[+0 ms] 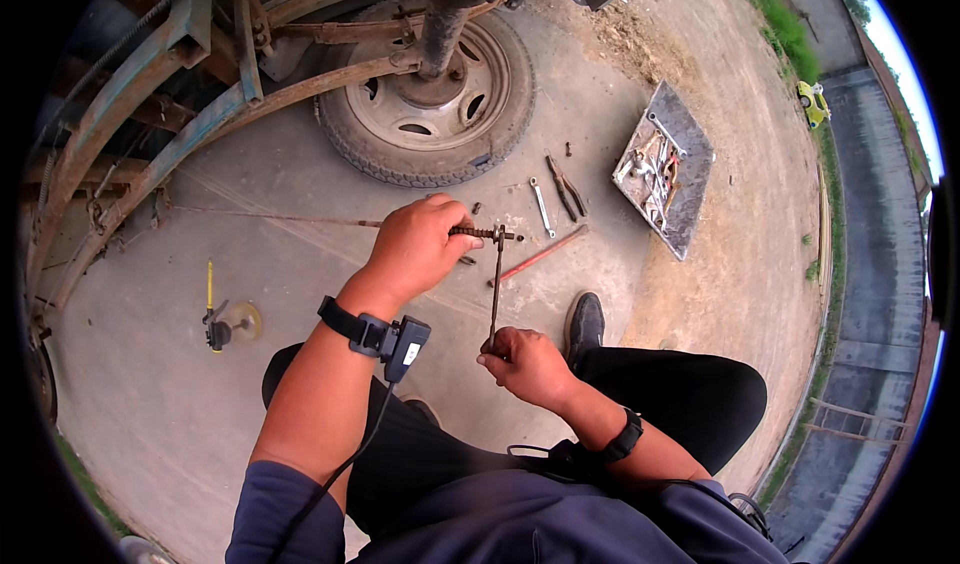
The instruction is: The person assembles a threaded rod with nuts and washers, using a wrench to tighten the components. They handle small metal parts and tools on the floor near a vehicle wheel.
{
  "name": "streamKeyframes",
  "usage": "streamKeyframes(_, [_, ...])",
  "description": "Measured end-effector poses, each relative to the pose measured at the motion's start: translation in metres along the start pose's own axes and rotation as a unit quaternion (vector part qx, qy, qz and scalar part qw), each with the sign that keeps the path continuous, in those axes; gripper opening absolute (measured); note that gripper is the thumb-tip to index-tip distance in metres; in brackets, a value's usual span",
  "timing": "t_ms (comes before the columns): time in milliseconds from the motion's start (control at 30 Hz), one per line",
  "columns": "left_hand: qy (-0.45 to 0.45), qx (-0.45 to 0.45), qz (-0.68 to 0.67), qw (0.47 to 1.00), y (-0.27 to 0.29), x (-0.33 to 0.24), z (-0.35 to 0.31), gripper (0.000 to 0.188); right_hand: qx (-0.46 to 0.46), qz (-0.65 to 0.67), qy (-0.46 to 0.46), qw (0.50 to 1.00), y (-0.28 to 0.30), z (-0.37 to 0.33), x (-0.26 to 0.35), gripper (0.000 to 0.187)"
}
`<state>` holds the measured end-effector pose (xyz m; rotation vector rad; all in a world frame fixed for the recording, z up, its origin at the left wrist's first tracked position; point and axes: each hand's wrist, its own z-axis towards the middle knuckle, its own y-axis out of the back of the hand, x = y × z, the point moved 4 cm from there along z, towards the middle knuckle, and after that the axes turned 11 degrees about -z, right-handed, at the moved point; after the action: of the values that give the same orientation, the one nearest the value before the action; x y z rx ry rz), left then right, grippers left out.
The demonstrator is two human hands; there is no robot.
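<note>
Rusty brown metal on the threaded bolt [478, 232] in the left hand [415, 247], rough along its ridges, and the thin wrench [496, 289] held by the right hand [527, 364] is dull, dark steel. Concrete floor [280, 264] looks matt grey and gritty. The tyre [432, 99] is matt black rubber, its rim dusty painted metal. The tray [690, 179] is grey sheet metal holding shinier tools.

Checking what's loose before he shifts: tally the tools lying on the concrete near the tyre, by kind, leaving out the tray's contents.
Wrench: 1
Pliers: 1
Red rod: 1
Angle grinder: 1
Total: 4
A few small bits by the left hand are too small to identify.
</note>
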<state>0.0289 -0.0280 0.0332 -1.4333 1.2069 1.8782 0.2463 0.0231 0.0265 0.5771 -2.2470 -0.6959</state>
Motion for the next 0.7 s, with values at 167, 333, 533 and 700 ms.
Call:
streamKeyframes(167, [0.006, 0.009, 0.013, 1.000, -0.004, 0.004, 0.003, 0.021, -0.093, -0.076, 0.078, 0.990, 0.013, -0.027, 0.039, 0.022])
streamKeyframes(333, [0.007, 0.004, 0.010, 1.000, -0.004, 0.003, 0.003, 0.020, -0.200, -0.165, 0.188, 0.947, 0.045, -0.037, 0.095, 0.023])
streamKeyframes(533, [0.007, 0.020, -0.008, 1.000, -0.004, 0.007, -0.002, 0.019, -0.396, -0.212, 0.305, 0.840, 0.124, -0.012, 0.136, 0.024])
streamKeyframes(700, [0.008, 0.027, 0.014, 0.999, -0.009, 0.003, -0.006, 0.017, -0.382, -0.075, 0.237, 0.890, 0.178, 0.048, 0.130, 0.019])
